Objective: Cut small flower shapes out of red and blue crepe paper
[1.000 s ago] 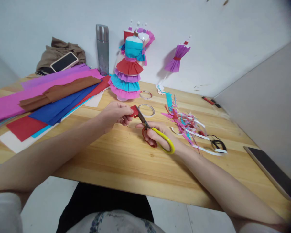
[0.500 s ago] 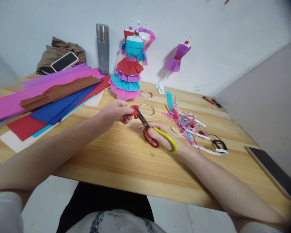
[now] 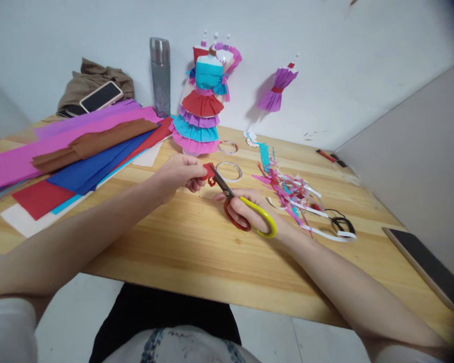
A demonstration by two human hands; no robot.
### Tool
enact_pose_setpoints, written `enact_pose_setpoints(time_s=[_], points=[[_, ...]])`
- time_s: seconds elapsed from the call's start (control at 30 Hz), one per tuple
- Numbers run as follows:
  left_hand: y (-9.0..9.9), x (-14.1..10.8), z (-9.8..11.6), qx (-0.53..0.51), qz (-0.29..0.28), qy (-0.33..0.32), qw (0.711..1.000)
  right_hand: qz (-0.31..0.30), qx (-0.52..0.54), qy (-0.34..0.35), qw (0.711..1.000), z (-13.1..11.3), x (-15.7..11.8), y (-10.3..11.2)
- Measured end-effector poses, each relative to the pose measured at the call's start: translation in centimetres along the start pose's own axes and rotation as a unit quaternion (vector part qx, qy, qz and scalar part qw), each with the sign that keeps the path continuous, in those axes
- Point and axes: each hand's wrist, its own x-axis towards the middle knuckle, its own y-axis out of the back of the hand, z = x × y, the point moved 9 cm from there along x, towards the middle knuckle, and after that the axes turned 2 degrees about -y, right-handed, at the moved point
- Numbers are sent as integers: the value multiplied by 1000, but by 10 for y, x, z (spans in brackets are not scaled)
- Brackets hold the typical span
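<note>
My left hand [image 3: 185, 174] pinches a small piece of red crepe paper [image 3: 209, 170] above the table. My right hand [image 3: 247, 204] grips a pair of scissors [image 3: 227, 191] with one yellow and one red handle loop. The dark blades point up and left, their tips at the red paper. A narrow curled red strip [image 3: 212, 182] hangs below the blades. Just beyond the hands, a roll of tape [image 3: 229, 171] lies flat on the wood, with a second tape roll [image 3: 228, 147] behind it.
Dress forms in layered paper [image 3: 202, 106] stand at the back; a purple one [image 3: 278, 91] leans by the wall. Crepe sheets [image 3: 94, 166] lie left, near a steel bottle [image 3: 161, 75] and phone [image 3: 101, 97]. Paper scraps [image 3: 287, 189] and a tablet-like device [image 3: 423, 267] are right.
The scissors have moved slightly against the red paper, and the red handle loop sits a little farther right. The curled strip hangs slightly differently. Both hands stay in nearly the same place.
</note>
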Motion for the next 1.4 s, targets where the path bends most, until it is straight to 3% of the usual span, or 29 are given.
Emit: enact_pose_setpoints(time_s=[1.4], points=[[-4,0,-2,-18,-10,2,1000,1,-18,8,1000,2,1,3]])
